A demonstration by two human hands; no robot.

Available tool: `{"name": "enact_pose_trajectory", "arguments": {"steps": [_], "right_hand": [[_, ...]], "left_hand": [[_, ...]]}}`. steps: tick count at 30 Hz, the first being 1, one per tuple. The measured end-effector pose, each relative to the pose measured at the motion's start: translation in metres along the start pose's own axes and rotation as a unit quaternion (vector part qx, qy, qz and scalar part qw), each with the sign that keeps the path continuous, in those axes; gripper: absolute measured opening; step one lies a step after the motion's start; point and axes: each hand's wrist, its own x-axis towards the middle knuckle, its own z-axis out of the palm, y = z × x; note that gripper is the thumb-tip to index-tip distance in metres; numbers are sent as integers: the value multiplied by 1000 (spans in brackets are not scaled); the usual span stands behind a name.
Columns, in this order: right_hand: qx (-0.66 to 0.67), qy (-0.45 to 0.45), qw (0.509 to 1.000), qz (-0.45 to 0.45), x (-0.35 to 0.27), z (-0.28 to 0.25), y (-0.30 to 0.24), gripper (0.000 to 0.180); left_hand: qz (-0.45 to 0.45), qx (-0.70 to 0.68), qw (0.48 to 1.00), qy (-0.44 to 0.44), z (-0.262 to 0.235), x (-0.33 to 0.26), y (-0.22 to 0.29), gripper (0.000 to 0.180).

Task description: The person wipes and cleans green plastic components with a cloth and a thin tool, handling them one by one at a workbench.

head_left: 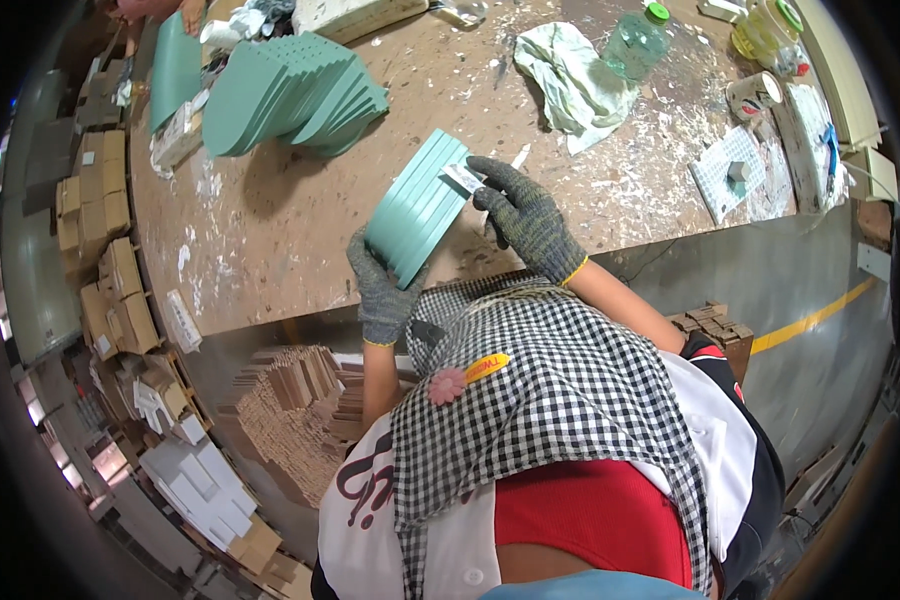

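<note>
A pale green board with long grooves and a bowed shape [418,208] is tilted above the near part of the workbench. My left hand [385,298], in a grey knitted glove, grips its lower end. My right hand [530,215], gloved alike with a yellow cuff edge, is closed on a small flat silvery scraper [461,180]. The scraper's blade lies against the board's upper right edge. Its handle is mostly hidden by my fingers. Farther left on the bench, several similar green pieces [270,98] stand nested in a row.
On the paint-spotted workbench [330,230] lie a crumpled cloth [573,85], a green-capped bottle [637,45], a paper cup [753,96] and a white gridded sheet [727,172]. Another person's hand [192,14] shows far left. Wooden pieces [295,405] are stacked below the bench's near edge.
</note>
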Motion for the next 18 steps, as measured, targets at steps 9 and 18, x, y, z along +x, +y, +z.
{"name": "enact_pose_trajectory", "arguments": {"steps": [9,18], "right_hand": [[-295,11,917,-269,25,29,48,40],[-314,-2,927,-204,14,52,49,38]], "left_hand": [[5,59,994,97,13,-9,-70,96],[56,86,993,58,22,-6,-79,121]]}}
